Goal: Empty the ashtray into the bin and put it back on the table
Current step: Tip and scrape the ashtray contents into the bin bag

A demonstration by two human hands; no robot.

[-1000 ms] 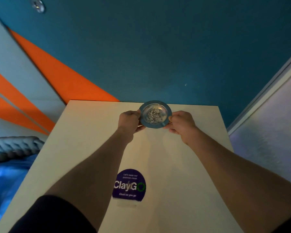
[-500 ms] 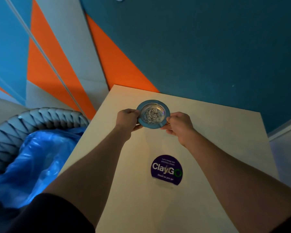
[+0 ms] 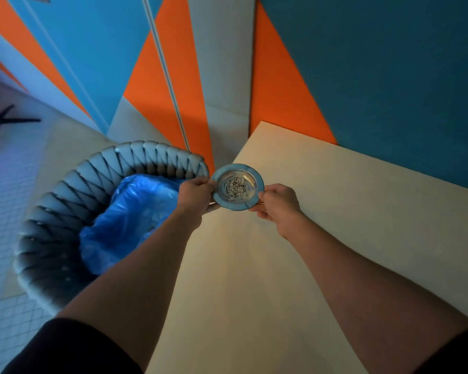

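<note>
A small round metal ashtray (image 3: 237,187) with dark ash in its middle is held level above the left edge of the cream table (image 3: 349,225). My left hand (image 3: 196,194) grips its left rim and my right hand (image 3: 277,202) grips its right rim. To the left, on the floor, stands a grey woven bin (image 3: 65,211) lined with a blue plastic bag (image 3: 125,220). The ashtray is just right of the bin's rim, not over its opening.
A wall painted in teal, orange, grey and blue panels (image 3: 362,63) runs behind the table and bin. White tiled floor (image 3: 8,184) lies at the left, with dark chair legs (image 3: 0,120) at the far left.
Both hands have carried the ashtray from the middle of the table leftwards to its left edge. The view has swung left, so the bin is now in full view and the purple sticker is gone.
</note>
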